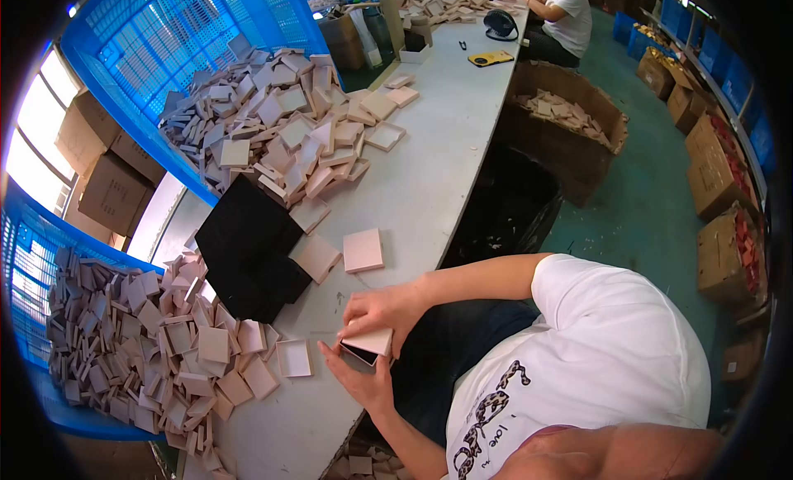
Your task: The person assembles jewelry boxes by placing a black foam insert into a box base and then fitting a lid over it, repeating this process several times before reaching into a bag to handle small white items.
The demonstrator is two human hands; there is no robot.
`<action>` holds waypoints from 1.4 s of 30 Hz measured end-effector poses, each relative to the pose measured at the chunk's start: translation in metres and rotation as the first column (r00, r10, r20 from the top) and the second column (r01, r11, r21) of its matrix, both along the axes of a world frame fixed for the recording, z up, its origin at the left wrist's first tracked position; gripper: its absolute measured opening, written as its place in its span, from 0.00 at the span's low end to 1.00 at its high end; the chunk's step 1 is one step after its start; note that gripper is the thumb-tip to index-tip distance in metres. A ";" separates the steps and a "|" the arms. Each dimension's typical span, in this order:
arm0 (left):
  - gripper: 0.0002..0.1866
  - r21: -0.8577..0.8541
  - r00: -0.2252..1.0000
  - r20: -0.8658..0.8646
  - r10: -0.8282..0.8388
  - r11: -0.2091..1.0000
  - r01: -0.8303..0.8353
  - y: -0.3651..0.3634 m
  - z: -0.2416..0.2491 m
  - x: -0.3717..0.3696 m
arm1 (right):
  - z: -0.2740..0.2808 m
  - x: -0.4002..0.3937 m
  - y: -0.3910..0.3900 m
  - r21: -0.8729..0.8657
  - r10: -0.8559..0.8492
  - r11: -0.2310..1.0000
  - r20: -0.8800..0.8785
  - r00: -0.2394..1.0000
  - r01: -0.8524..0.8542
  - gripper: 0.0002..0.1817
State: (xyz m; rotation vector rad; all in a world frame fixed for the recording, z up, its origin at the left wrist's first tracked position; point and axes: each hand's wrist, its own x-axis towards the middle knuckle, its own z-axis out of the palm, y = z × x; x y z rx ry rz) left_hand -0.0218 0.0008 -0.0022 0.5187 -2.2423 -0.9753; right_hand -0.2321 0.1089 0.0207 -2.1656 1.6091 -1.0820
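My right hand [384, 309] comes in from above and grips the pale pink lid [369, 341] of a small square box. From below, my left hand [361, 379] holds the same box, thumb and fingers round its edges. The lid sits tilted, and a dark inside [358, 354] shows under its edge. Just beyond my hands, a closed-looking pink box [363, 250] and another pale box piece [317, 258] lie on the table. An open white-lined box piece [294, 358] lies to the left of my hands.
A black block-like object [248, 249] stands on the white table [438, 149] between two heaps of box pieces, spilling from a blue crate [186, 34] and another blue crate [91, 418]. A carton [570, 149] stands beside the table. Another person [566, 17] sits farther along.
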 end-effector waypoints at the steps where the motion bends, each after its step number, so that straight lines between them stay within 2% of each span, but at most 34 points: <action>1: 0.62 0.056 1.000 -0.014 0.005 0.998 -0.004 -0.002 -0.001 -0.001 | -0.002 -0.004 -0.003 0.028 0.016 0.999 0.053 0.998 -0.018 0.62; 3: 0.61 0.169 0.999 -0.039 0.018 0.986 -0.011 -0.003 -0.004 -0.002 | -0.005 -0.004 -0.006 0.093 -0.024 0.996 0.117 0.993 0.013 0.60; 5: 0.63 0.130 1.000 -0.027 0.005 0.991 -0.001 -0.003 -0.004 -0.001 | -0.004 -0.002 -0.011 0.126 -0.047 0.992 0.197 0.979 0.022 0.58; 8: 0.63 0.141 1.000 -0.004 0.001 0.990 0.000 -0.001 0.002 0.000 | 0.005 -0.005 -0.019 0.141 -0.128 0.984 0.164 0.978 0.106 0.56; 9: 0.62 0.157 1.000 0.006 -0.003 0.988 0.002 0.000 0.004 0.000 | 0.007 0.001 -0.019 0.154 -0.144 0.979 0.042 0.989 0.136 0.57; 11: 0.63 0.030 0.999 -0.003 0.043 0.999 -0.043 0.000 -0.003 -0.002 | 0.010 0.025 -0.022 0.168 -0.163 0.966 -0.203 0.965 0.198 0.59; 12: 0.64 -0.031 0.997 -0.012 0.072 0.997 -0.072 0.001 -0.006 -0.003 | 0.014 0.034 -0.017 0.093 -0.158 0.977 -0.279 0.947 0.191 0.54; 15: 0.65 0.110 0.996 -0.014 0.087 0.990 -0.085 0.006 -0.003 -0.003 | 0.001 0.050 -0.014 -0.145 -0.303 0.952 -0.347 0.888 0.268 0.44; 16: 0.65 0.030 0.997 0.012 0.081 0.996 -0.081 0.005 -0.005 -0.003 | 0.001 0.051 -0.012 -0.095 -0.283 0.959 -0.372 0.884 0.267 0.37; 18: 0.66 -0.133 0.995 0.064 0.072 0.989 -0.063 0.003 -0.006 -0.004 | 0.002 0.049 -0.011 -0.024 -0.243 0.968 -0.339 0.909 0.250 0.34; 19: 0.66 -0.120 0.997 0.073 0.039 0.992 -0.030 0.003 -0.002 -0.004 | 0.002 0.048 -0.010 0.012 -0.224 0.971 -0.319 0.921 0.240 0.33; 22: 0.65 -0.092 0.994 0.091 -0.063 0.993 0.071 0.005 0.011 0.000 | -0.014 0.050 -0.008 -0.131 -0.276 0.961 -0.361 0.891 0.245 0.29; 24: 0.63 -0.093 0.987 0.085 -0.140 0.985 0.148 0.003 0.017 0.002 | -0.018 0.051 -0.005 -0.137 -0.304 0.953 -0.443 0.843 0.271 0.29; 25: 0.59 -0.068 0.986 0.046 -0.163 0.984 0.166 0.003 0.025 0.005 | -0.010 0.049 -0.002 -0.106 -0.264 0.964 -0.496 0.827 0.244 0.29; 26: 0.55 -0.047 0.983 0.004 -0.184 0.982 0.184 0.003 0.035 0.006 | -0.010 0.051 -0.004 -0.027 -0.269 0.959 -0.400 0.876 0.282 0.30; 27: 0.52 -0.030 0.978 -0.048 -0.205 0.979 0.204 0.001 0.040 0.010 | -0.006 0.049 -0.003 0.041 -0.225 0.962 -0.444 0.868 0.270 0.31; 28: 0.46 -0.064 0.994 -0.034 -0.100 0.993 0.097 -0.007 0.035 0.019 | -0.006 0.044 -0.002 0.039 -0.210 0.971 -0.329 0.921 0.235 0.32; 31: 0.32 -0.180 0.979 -0.011 0.206 0.962 -0.204 -0.037 0.021 0.030 | 0.021 0.015 -0.021 -0.146 -0.262 0.958 -0.086 0.961 0.248 0.32; 33: 0.24 -0.278 0.908 0.033 0.417 0.877 -0.393 -0.050 0.034 0.023 | 0.028 -0.009 -0.050 -0.312 -0.362 0.893 -0.069 0.930 0.325 0.34; 34: 0.17 -0.327 0.871 0.051 0.489 0.832 -0.448 -0.055 0.039 0.017 | 0.034 -0.015 -0.064 -0.338 -0.441 0.857 -0.085 0.894 0.390 0.33; 36: 0.12 -0.281 0.874 0.163 0.457 0.871 -0.403 -0.072 0.032 0.017 | 0.049 -0.030 -0.092 -0.402 -0.593 0.760 -0.109 0.798 0.510 0.30; 37: 0.10 -0.255 0.873 0.218 0.437 0.889 -0.381 -0.079 0.030 0.017 | 0.048 -0.043 -0.102 -0.350 -0.582 0.786 -0.142 0.800 0.509 0.27; 39: 0.07 -0.167 0.895 0.144 0.422 0.902 -0.399 -0.080 0.027 0.022 | 0.038 -0.066 -0.120 -0.231 -0.555 0.828 -0.206 0.806 0.512 0.23; 40: 0.06 -0.100 0.907 0.095 0.409 0.911 -0.400 -0.079 0.026 0.027 | 0.039 -0.071 -0.124 -0.096 -0.500 0.864 -0.054 0.864 0.494 0.16; 41: 0.06 -0.033 0.917 0.044 0.397 0.918 -0.396 -0.078 0.024 0.030 | 0.039 -0.077 -0.127 -0.082 -0.469 0.882 -0.046 0.882 0.464 0.16; 42: 0.06 -0.081 0.936 -0.018 0.352 0.932 -0.353 -0.071 0.030 0.032 | 0.039 -0.084 -0.130 -0.069 -0.438 0.898 -0.038 0.898 0.434 0.15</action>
